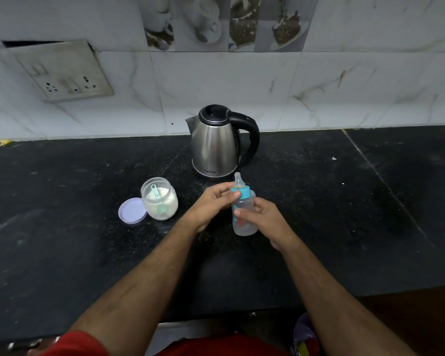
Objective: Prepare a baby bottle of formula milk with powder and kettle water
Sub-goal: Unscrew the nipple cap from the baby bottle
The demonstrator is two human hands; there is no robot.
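Observation:
A clear baby bottle (244,214) with a teal collar (242,192) and a silicone teat stands on the black counter. My right hand (266,222) grips the bottle's body from the right. My left hand (213,202) pinches the teal collar from the left. Behind the bottle stands a steel electric kettle (216,142) with a black lid and handle; the lid is closed. To the left is an open glass jar of white powder (161,199) with a pale green scoop inside. Its lilac lid (131,210) leans against the jar's left side.
The black stone counter (344,201) stretches wide on both sides. A tiled wall rises behind, with a switch and socket plate (62,73) at upper left. The counter's front edge runs below my forearms.

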